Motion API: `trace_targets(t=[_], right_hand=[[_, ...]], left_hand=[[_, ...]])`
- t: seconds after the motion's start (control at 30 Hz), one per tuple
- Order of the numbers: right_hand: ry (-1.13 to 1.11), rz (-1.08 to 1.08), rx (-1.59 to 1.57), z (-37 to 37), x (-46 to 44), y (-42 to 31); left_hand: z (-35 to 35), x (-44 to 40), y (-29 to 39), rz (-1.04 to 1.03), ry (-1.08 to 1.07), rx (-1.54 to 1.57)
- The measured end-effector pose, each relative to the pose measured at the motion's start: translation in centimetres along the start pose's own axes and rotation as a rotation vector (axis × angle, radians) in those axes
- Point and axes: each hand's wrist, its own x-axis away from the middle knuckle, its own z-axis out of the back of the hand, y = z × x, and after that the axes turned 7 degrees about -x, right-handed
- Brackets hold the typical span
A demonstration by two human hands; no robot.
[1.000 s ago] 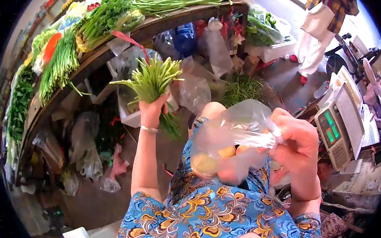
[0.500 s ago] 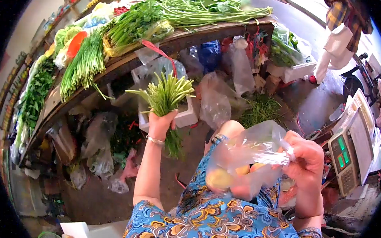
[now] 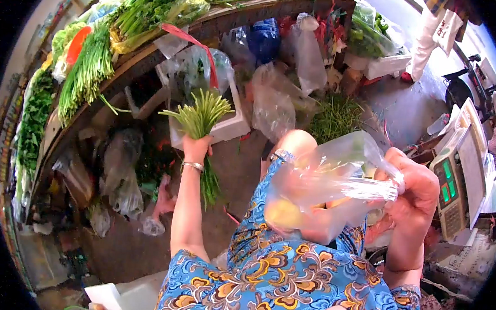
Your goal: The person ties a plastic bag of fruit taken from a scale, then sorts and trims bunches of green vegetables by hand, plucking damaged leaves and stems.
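A bunch of leafy greens with pale cut stems (image 3: pixel 202 112) stands roughly upright in my left hand (image 3: pixel 195 146). The fingers wrap round its middle, stem ends up and leaves hanging below the wrist. On the other side, my right hand (image 3: pixel 415 189) grips the gathered neck of a clear plastic bag (image 3: pixel 346 160). Inside the bag, above my lap, lies round yellow fruit (image 3: pixel 284 213), with some reddish pieces partly hidden by the film. Both hands are closed and well apart, and the bag does not touch the bunch.
A curved vegetable stall (image 3: pixel 153 29) holds bundled greens. Beneath it are a white foam box (image 3: pixel 232 126) and hanging plastic bags (image 3: pixel 273 106). Loose greens (image 3: pixel 337 117) lie on the floor. A lit scale (image 3: pixel 450 199) stands at my right; a person (image 3: pixel 439 36) is at the far right.
The right hand has moved right and up, drawing the bag's neck with it. The view has shifted slightly, and the left hand with the bunch appears a little farther left.
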Motion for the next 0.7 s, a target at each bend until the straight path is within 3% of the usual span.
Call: trace_targets(t=[0.23,0.3,0.33,0.37,0.43,0.53,0.6,0.67,0.7], right_hand=[[0.004,0.069,0.023,-0.4,-0.5,1.8],[0.181,0.079,-0.049,-1.0,-0.4,2.2],[0.167,0.105,0.013,-1.4,-1.0,2.0],[0.186,0.037,-0.024,-1.1,-0.9,2.1],[0.200,0.066,0.003,-1.0,-1.1,2.7],[0.065,0.115,-0.008,-0.2,-1.7,3.9],[-0.046,0.108,0.004,-0.9,-2.0,4.5],[0.546,0.185,0.189,-5.4,-2.8,5.1],[0.397,0.174,0.132,-3.8,-2.3,5.1]], left_hand=[[-0.4,-2.1,-10.1,0.285,0.106,0.047],[-0.7,-1.7,-12.8,0.357,0.120,-0.041],[-0.9,-1.3,-13.8,0.470,0.115,-0.107],[-1.1,-0.8,-14.9,0.412,0.092,-0.293],[-1.9,-0.1,-17.3,0.435,0.109,-0.203],[-2.8,0.5,-18.7,0.622,0.137,-0.293],[-2.7,-0.3,-26.0,0.580,0.052,-0.318],[-3.0,-0.2,-28.0,0.534,-0.036,-0.342],[-3.2,0.2,-26.0,0.606,-0.034,-0.312]])
